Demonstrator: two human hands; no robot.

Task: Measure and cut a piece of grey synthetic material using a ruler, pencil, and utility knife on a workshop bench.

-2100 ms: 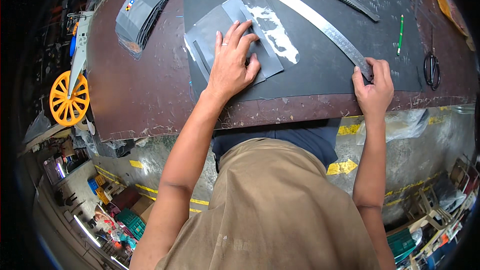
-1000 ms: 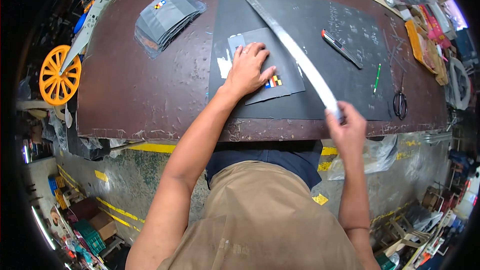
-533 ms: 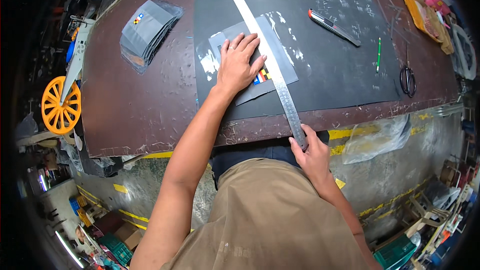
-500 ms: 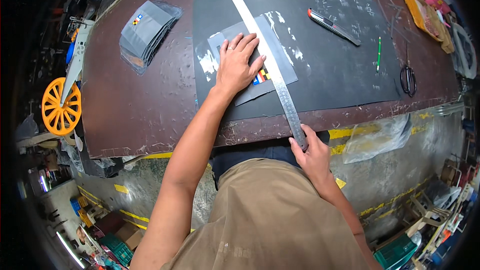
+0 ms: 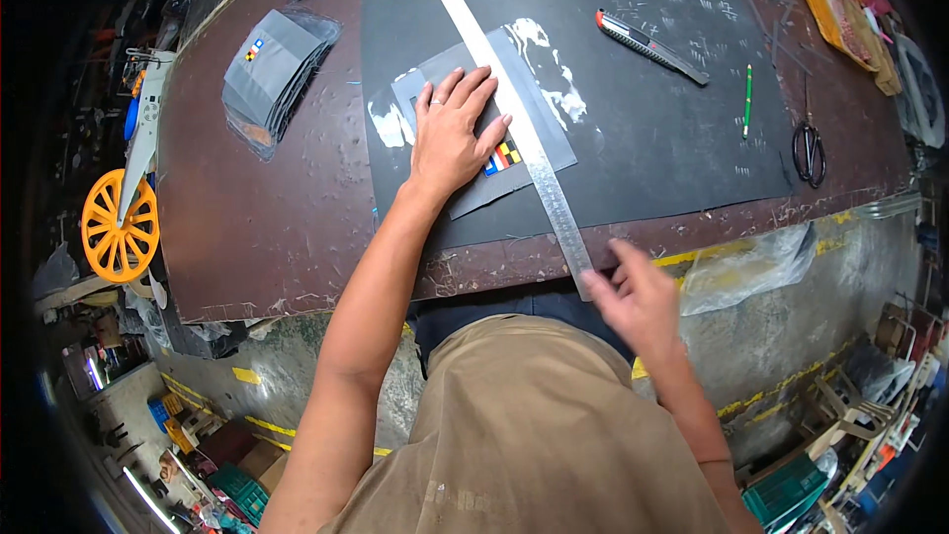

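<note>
— Two hands busy, then. Where does it stand?

— I have my left hand (image 5: 450, 138) spread flat, palm down, on a grey sheet (image 5: 494, 129) that lies on the black cutting mat (image 5: 672, 129), near the middle of the desk (image 5: 267, 227). Nothing is pinched there; the fingers just press it down.

— And the ruler?

— The long metal ruler (image 5: 519, 129) runs slantwise from the far side of the mat to the near edge of the desk, crossing the right part of the sheet, just beside my fingertips. My right hand (image 5: 638, 302) is at its near end; it is blurred, so I cannot tell whether that grip pinches the ruler or only touches it.

— So the cut is made?

— I judge not. The knife (image 5: 647, 35) lies untouched to the far right, well apart from both hands, and I see no fresh cut in the sheet. Lining up looks nearly done; cutting is left. A stack of grey sheets (image 5: 272, 74) waits far left.
</note>
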